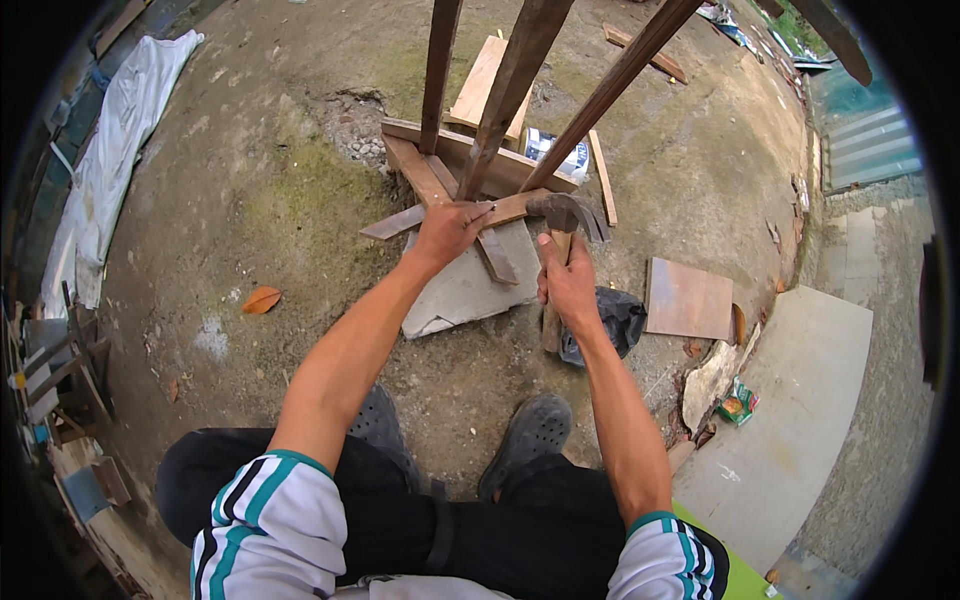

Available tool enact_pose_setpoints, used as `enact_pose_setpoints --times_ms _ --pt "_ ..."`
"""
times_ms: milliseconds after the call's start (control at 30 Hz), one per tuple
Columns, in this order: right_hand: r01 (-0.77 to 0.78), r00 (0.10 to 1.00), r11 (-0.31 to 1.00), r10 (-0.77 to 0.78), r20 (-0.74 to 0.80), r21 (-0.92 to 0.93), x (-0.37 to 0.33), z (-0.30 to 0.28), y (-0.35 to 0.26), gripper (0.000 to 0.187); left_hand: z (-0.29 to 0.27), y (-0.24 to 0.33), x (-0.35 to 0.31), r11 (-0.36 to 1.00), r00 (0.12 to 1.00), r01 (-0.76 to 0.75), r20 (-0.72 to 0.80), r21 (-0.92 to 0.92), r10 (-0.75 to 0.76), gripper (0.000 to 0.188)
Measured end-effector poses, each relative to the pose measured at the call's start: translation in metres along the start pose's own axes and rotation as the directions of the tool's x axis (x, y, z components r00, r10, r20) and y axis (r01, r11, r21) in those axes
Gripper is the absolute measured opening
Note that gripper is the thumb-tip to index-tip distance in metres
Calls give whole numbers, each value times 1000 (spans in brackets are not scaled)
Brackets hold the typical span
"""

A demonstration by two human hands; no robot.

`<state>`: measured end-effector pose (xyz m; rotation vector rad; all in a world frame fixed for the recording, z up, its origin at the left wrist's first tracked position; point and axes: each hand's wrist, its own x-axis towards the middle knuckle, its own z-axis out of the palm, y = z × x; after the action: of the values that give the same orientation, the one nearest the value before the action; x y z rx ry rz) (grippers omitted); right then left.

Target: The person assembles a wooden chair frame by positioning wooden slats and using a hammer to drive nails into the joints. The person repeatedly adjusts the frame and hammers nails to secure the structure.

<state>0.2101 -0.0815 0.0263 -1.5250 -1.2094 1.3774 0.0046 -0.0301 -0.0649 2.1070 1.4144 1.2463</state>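
Observation:
My right hand [568,280] is closed around the wooden handle of a claw hammer [565,210], its metal head raised beside the wood joint. At the joint of a wooden frame [412,165], my left hand [450,235] rests with its fingertips pressed together; whatever they pinch is too small to make out. Three long wooden posts [510,95] rise from the frame toward the upper edge. Shorter wood strips [497,256] cross under my left hand, above a flat grey stone slab [465,285] on the ground.
Behind the frame lie a pale board [480,80] and a white-and-blue can [570,155]. A black plastic bag [620,318], a square wooden panel [690,298] and a large grey sheet [800,400] lie to the right. White cloth [125,150] stretches along the left.

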Motion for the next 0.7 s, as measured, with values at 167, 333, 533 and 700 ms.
enact_pose_setpoints --times_ms 167,333,533,700 --pt "132 991 969 -127 36 -209 10 19 12 28 7 6 2 999 1000 4 10 -39 -4 15" --pt "108 994 967 -101 42 -232 11 36 -12 27 2 -1 -2 999 999 -32 -4 -4 32 18" --pt "287 948 880 -318 -22 -380 20 33 10 25 3 3 0 999 999 -45 -2 12 45 17" --pt "234 963 910 -265 -46 -343 20 33 7 24 1 2 -4 999 1000 -21 2 31 21 17"
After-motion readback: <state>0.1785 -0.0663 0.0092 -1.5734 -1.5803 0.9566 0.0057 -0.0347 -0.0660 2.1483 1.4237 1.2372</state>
